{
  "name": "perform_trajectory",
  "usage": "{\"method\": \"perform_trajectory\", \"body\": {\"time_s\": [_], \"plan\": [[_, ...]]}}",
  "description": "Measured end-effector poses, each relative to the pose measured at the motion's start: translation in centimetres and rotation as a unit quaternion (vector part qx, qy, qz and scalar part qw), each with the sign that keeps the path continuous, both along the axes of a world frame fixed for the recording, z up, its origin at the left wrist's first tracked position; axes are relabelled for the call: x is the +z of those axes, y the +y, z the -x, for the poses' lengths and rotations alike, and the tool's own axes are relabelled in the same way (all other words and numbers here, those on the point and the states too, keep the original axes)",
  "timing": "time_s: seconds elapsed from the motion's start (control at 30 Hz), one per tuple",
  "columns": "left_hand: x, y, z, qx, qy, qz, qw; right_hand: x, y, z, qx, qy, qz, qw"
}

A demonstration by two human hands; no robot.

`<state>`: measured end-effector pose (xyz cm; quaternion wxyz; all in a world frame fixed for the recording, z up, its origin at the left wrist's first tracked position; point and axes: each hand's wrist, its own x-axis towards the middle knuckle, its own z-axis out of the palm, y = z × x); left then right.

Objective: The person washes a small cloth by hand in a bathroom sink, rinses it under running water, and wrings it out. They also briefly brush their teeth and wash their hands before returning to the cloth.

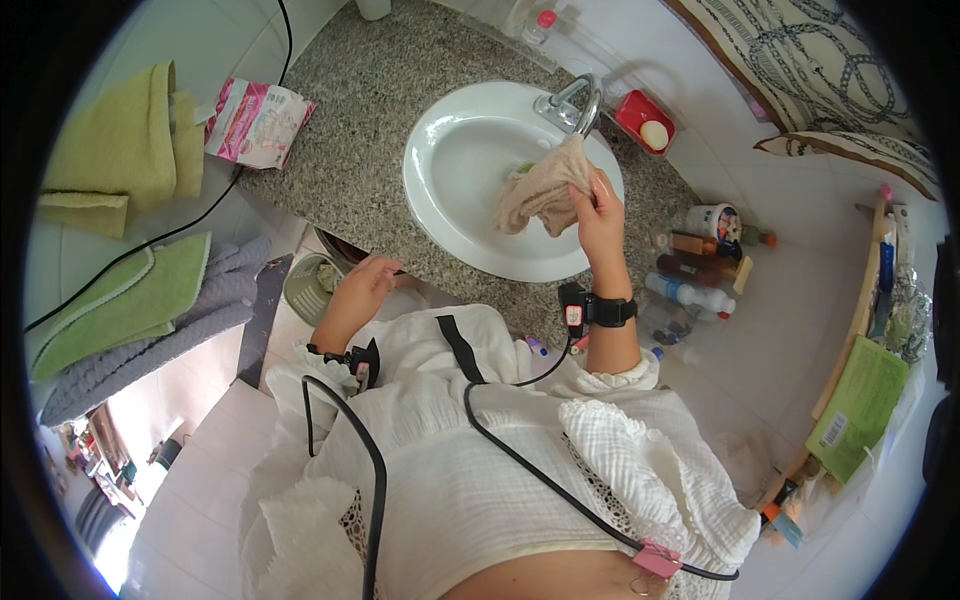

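My right hand (604, 217) holds a wet-looking beige cloth (546, 187) by one side, bunched over the white oval sink (429, 172). The cloth's upper corner is right below the mouth of the chrome faucet (589, 101); I cannot tell whether water is running. Something pale green (526, 166) shows behind the cloth, mostly covered by it. My left hand (361, 292) is low at the front edge of the granite counter (360, 97), fingers bent. A small dark piece (400, 272) shows at its fingertips, too little to tell what it is or whether it is gripped.
A red soap dish (634, 107) with pale soap stands beside the faucet. Several bottles (679, 289) crowd the right side. A pink-and-white packet (259, 124) lies at the counter's left, near hanging towels (127, 300). Below is a basket-like bin (306, 289). Black cables (525, 450) cross my clothing.
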<state>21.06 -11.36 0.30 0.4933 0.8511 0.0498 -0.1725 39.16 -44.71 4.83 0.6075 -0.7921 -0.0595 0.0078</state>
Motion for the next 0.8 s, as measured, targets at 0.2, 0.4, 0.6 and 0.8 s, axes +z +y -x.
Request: {"method": "perform_trajectory", "body": {"time_s": [0.2,0.4,0.6,0.8], "plan": [[0.4,0.4,0.1,0.007,0.015,0.0,1.0,-8.7,-2.2,-0.4,0.02,0.161,0.064,0.985],[0.1,0.9,1.3,0.016,0.014,-0.031,0.999,-19.9,-6.3,0.8,-0.035,0.14,0.288,0.947],[-0.1,1.2,2.9,0.003,0.024,-0.068,0.997,-26.7,-4.3,-0.5,0.267,0.019,0.292,0.918],[0.8,2.4,5.3,0.036,0.02,-0.082,0.996,-27.8,1.2,-0.2,0.16,0.202,0.482,0.838]]}}
